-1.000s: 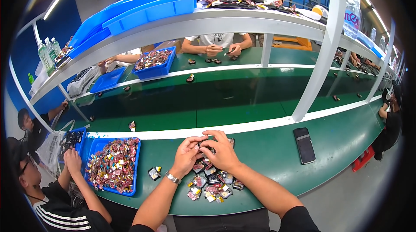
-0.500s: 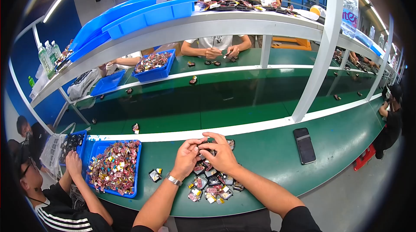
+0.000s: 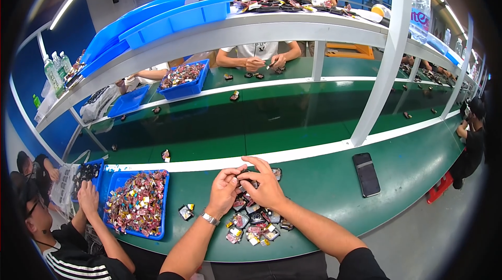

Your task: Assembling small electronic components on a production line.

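Above a pile of small electronic modules (image 3: 256, 218), my left hand (image 3: 224, 192) and my right hand (image 3: 264, 188) come together. Between their bent fingertips is a small black part (image 3: 243, 173), mostly covered by the fingers. Both hands are closed on it, the right one reaching over from its side. The modules in the pile have black rims, silver faces and bits of red, white and yellow. A single module (image 3: 186, 212) lies apart, left of my left forearm. Another module (image 3: 276, 174) shows just behind my right hand.
A blue tray (image 3: 166, 196) heaped with small red and white parts stands left. Beside it a person (image 3: 63, 251) works. A black phone (image 3: 366, 175) lies right on the green table (image 3: 319, 196). Beyond the white rail, modules (image 3: 234, 96) sit on a green belt. A shelf post (image 3: 384, 60) rises right.
My hands keep nearly the same pose around the black part, with slight finger movement. Modules on the belt have shifted slightly to the right. The view has tilted a little.
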{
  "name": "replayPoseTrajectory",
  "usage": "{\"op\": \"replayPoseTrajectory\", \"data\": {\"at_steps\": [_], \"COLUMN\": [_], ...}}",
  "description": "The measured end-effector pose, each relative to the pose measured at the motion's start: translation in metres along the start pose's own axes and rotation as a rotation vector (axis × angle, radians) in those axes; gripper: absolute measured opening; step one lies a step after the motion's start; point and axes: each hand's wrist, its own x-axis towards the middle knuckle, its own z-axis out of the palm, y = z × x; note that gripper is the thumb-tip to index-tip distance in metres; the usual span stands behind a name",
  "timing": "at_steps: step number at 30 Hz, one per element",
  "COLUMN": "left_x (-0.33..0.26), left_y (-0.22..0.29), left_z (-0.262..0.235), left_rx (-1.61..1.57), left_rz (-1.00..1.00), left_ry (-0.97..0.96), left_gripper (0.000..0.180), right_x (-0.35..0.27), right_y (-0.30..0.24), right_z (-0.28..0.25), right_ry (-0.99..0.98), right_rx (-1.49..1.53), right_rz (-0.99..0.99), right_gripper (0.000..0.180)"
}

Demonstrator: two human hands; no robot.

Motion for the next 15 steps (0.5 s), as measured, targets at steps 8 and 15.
{"op": "replayPoseTrajectory", "data": {"at_steps": [8, 15], "left_x": [-0.001, -0.002], "left_y": [0.008, 0.007], "left_z": [0.009, 0.012], "left_rx": [-0.022, -0.012], "left_rz": [-0.031, -0.027], "left_ry": [0.038, 0.054], "left_gripper": [0.019, 0.019], "right_x": [0.008, 0.005], "right_y": [-0.007, -0.003], "right_z": [-0.013, -0.008], "right_ry": [-0.03, 0.018], "right_rx": [-0.054, -0.06], "right_rz": [-0.102, -0.13], "right_gripper": [0.019, 0.018]}}
